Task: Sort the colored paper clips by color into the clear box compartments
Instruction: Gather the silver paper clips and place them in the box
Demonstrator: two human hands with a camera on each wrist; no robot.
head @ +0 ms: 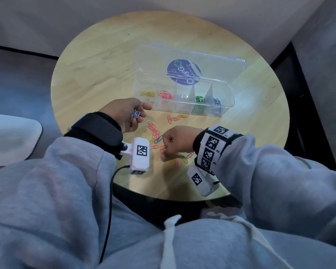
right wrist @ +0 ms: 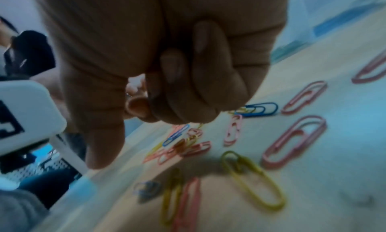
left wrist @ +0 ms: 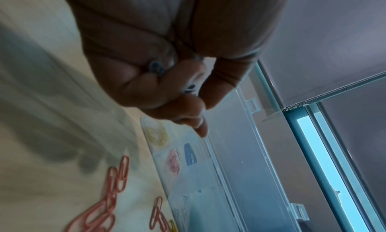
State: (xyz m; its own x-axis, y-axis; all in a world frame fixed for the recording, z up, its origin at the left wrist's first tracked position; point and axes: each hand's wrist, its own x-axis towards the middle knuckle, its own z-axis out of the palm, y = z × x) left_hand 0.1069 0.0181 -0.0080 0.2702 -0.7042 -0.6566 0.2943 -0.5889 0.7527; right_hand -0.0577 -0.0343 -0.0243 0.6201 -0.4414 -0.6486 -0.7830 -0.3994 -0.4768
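The left hand (head: 127, 115) was cupped, palm up, and grasped a small bunch of white paper clips (head: 135, 114), just beside the left end of the clear plastic box (head: 184, 90) with its lid open. The right hand (head: 177, 142) was clenched over the loose pink, yellow and blue paper clips (head: 155, 134) on the round wooden table (head: 97, 74) and pinched a pink clip (head: 164, 147). In the box compartments lay yellow, red, white, green and blue clips, each colour apart.
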